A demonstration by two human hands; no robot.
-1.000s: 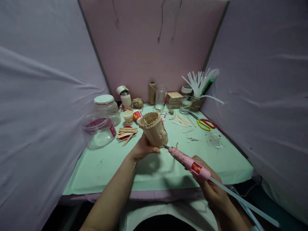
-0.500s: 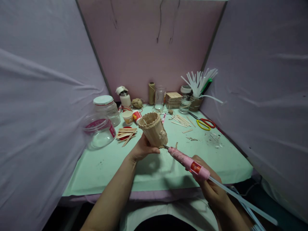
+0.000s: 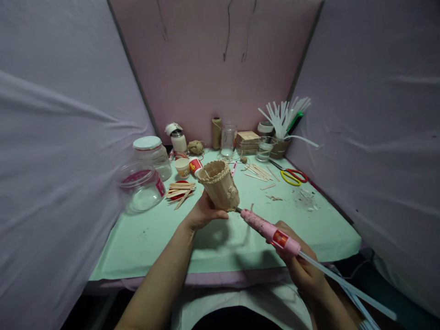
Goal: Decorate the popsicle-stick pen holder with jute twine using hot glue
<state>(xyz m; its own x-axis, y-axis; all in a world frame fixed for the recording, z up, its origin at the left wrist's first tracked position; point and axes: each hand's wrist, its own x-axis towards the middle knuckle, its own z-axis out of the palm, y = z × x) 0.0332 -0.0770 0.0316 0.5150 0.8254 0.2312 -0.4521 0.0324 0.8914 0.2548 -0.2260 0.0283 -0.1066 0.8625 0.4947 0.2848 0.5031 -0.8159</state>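
Observation:
My left hand [image 3: 205, 212] is wrapped round the lower part of a cup covered in wooden sticks [image 3: 220, 189], holding it tilted above the table. A braided cord trims the cup's rim, and a pale flower-like ornament [image 3: 233, 192] sits on its right side. In my right hand [image 3: 298, 256] is a pink hot glue gun [image 3: 266, 228], with a long clear glue stick [image 3: 347, 285] coming out of its back end. The metal nozzle [image 3: 238, 209] is at the cup's bottom edge; whether it touches cannot be made out.
Wooden sticks lie on a red lid [image 3: 181, 192] and in a loose pile [image 3: 258, 172]. Clear jars [image 3: 140, 192] stand at the left, scissors [image 3: 294, 177] at the right. Behind are twine [image 3: 195, 147], coasters [image 3: 248, 142] and a pot of glue sticks [image 3: 282, 147]. Scraps [image 3: 305, 199] litter the right side.
The glue gun has shifted very slightly to the right along the cup's bottom edge. The cup and my left hand look the same.

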